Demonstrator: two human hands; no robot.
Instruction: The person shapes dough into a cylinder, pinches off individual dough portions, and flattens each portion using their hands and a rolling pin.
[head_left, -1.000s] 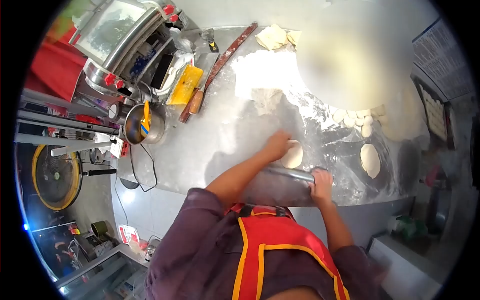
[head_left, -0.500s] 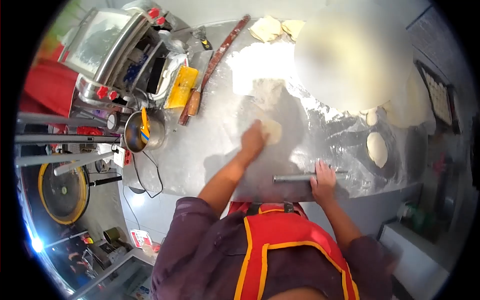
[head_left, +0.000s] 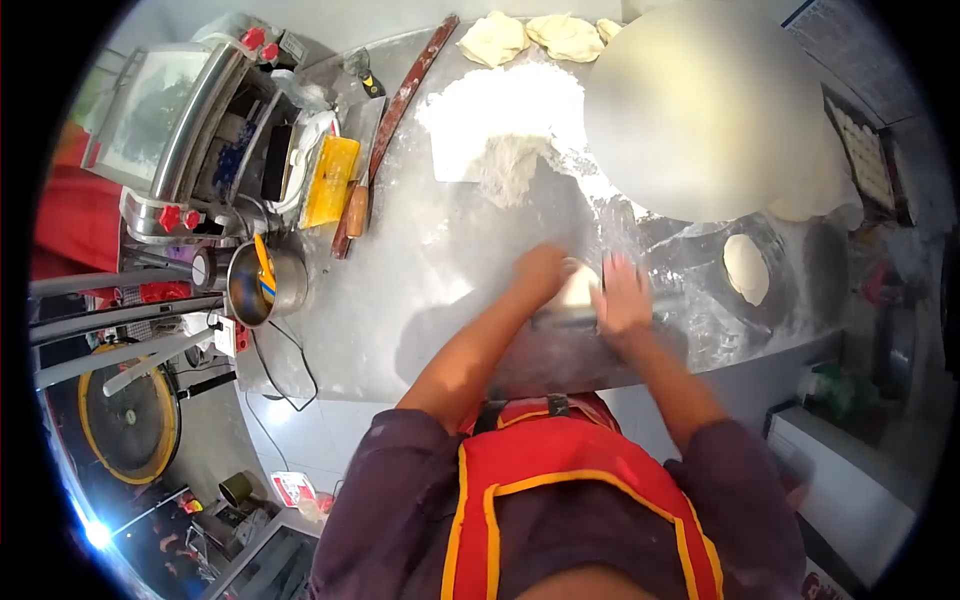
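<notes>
A small flat piece of dough (head_left: 579,288) lies on the floured metal table between my hands. My left hand (head_left: 543,272) is at its left edge, fingers curled down onto it and somewhat blurred. Under my right hand (head_left: 627,296) is a thin rolling pin (head_left: 562,319), lying crosswise just on my side of the dough and smeared by motion. The right fingers are stretched out flat, with the palm over the pin. A second, oval piece of dough (head_left: 746,269) rests farther right.
A heap of white flour (head_left: 500,110) lies ahead, with dough lumps (head_left: 494,40) behind it. To the left are a long reddish-brown stick (head_left: 405,95), a yellow scraper (head_left: 330,182) and a metal pot (head_left: 283,290). A blurred round area covers the back right.
My right hand has moved forward and left with the rolling pin, up to the dough. My left hand stays at the dough, now close to the right hand. The view has shifted slightly.
</notes>
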